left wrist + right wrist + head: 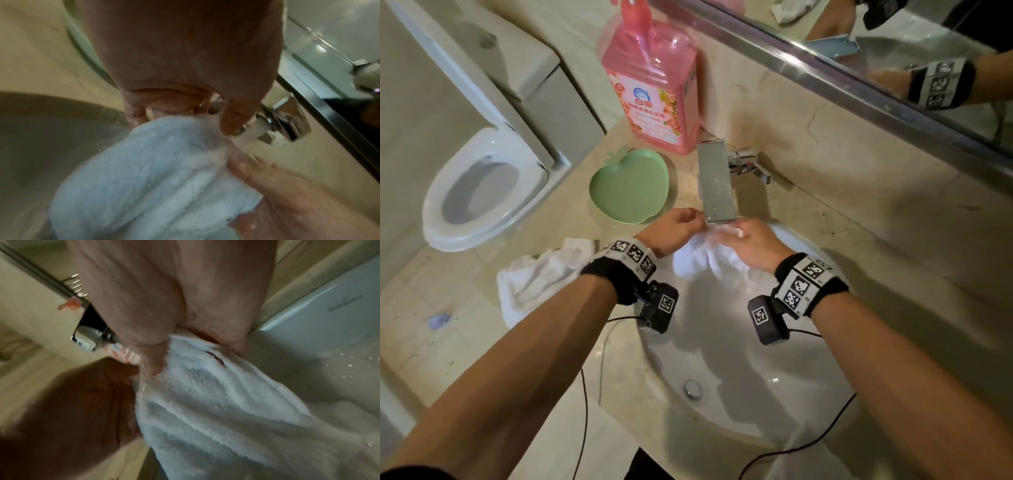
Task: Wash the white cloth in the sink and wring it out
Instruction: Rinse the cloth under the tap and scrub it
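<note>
A white terry cloth (705, 260) hangs over the back of the white sink (722, 359), right under the chrome tap (717, 185). My left hand (674, 229) pinches its upper left part, and my right hand (753, 243) grips the bunched upper right part. In the left wrist view, water runs from the spout onto the cloth (156, 175) beside my left hand (185, 105). The right wrist view shows the cloth (216, 402) held between thumb and fingers of my right hand (185, 331), with droplets flying. The fingertips are partly hidden under the tap.
A second white cloth (537, 277) lies on the counter's left edge. A green apple-shaped dish (631, 186) and a pink detergent bottle (654, 89) stand behind it. A toilet (482, 185) is to the left, a mirror (893, 51) along the back wall. The drain plug (693, 389) sits in the basin.
</note>
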